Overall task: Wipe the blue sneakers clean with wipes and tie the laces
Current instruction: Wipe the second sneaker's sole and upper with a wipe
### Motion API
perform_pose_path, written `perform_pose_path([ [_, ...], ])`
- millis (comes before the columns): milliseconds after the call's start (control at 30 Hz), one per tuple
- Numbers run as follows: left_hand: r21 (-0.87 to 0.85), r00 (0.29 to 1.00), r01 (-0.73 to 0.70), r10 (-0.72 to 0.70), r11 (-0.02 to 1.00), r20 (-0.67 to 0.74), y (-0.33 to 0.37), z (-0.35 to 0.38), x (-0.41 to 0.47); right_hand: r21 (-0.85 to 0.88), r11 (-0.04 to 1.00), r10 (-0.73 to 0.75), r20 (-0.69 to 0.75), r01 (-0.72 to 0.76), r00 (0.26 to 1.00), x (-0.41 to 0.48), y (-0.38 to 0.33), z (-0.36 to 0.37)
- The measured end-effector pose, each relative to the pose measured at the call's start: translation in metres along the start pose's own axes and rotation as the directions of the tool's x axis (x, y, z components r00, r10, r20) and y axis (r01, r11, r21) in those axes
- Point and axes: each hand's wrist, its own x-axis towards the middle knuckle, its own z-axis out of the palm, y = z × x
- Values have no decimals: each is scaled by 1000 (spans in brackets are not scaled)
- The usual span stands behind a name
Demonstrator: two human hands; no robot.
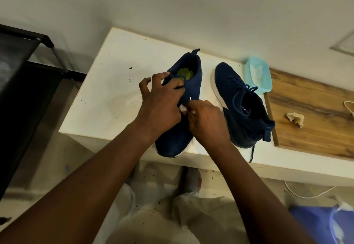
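Head view.
- Table [107, 94]: white, centre.
- Sneaker 1 [193, 79]: on table, heel at 12, toe over near edge.
- L hand [161, 100]: fingers curled over its collar, gripping.
- R hand [207, 123]: prob. pinches wipe [183, 108] against its side; wipe mostly hidden.
- Sneaker 2 [243, 98]: at 3 o'clock of sneaker 1, toe at 11.
- Tub [258, 75]: at 1 o'clock.
- Used wipe [296, 119]: on board [321, 113], at 3 o'clock.

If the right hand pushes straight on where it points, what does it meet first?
Probably the left hand, just beyond the white wipe the right hand pinches against the held sneaker.
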Motion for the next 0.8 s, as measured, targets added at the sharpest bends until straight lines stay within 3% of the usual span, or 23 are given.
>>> perform_pose_path([
  [200,-10,1000,5,-5,1000,22,1,1,1,-32,982,181,-157,-188,971,13,4,4],
  [400,-16,999,13,-13,1000,30,3,1,1,-9,995,105,70,-104,992,8,4,0],
  [567,-22,999,16,-15,1000,44,4,3,2,-97,978,169,-150,-185,974,23,3,1],
  [733,-20,998,25,-24,999,51,2,3,2,85,993,72,89,-80,993,19,4,2],
  [800,-23,999,27,-26,999,46,2,3,2,32,993,110,47,-111,993,17,14,-3],
])
